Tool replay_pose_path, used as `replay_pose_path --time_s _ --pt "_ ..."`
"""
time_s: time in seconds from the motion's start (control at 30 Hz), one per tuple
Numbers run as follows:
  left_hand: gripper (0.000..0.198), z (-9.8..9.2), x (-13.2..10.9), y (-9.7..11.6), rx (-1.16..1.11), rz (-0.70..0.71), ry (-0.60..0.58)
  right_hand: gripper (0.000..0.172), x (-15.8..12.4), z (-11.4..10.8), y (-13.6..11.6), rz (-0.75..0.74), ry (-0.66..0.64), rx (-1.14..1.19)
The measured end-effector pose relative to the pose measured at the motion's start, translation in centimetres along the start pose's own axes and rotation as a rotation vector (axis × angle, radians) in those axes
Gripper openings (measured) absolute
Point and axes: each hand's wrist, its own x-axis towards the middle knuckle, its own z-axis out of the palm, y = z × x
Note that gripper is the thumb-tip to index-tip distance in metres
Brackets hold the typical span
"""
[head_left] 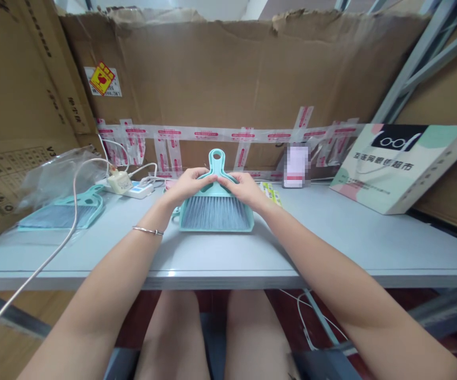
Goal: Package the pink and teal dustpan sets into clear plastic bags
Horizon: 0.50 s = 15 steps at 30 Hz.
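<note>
A mint-green dustpan (216,230) with a small brush (216,210) nested in it is held upright-leaning just above or on the table, its looped handle at the top. My left hand (191,184) grips the left side near the handle, thumb across the front. On the right side my right hand (244,189) grips in the same way, its thumb almost meeting the other. The fingers behind the set are hidden. Another mint dustpan set (64,208) lies at the left on clear plastic.
A power strip (139,190) with a plug and white cables sits at the back left. A phone (295,166) leans against the large cardboard box (212,74). At the right stands a printed box (394,169). The grey table edge (228,281) runs across the front.
</note>
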Motion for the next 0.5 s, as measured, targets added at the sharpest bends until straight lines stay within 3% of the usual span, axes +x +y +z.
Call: replay_pose_path --time_s 0.3,0.5 --pt "0.029 0.18 0.26 -0.31 0.003 0.016 0.019 0.038 0.30 0.05 0.30 -0.014 0.025 0.039" --pt "0.028 -0.49 0.36 -0.45 0.020 -0.032 0.032 0.037 0.21 -0.27 0.57 0.094 -0.091 0.175"
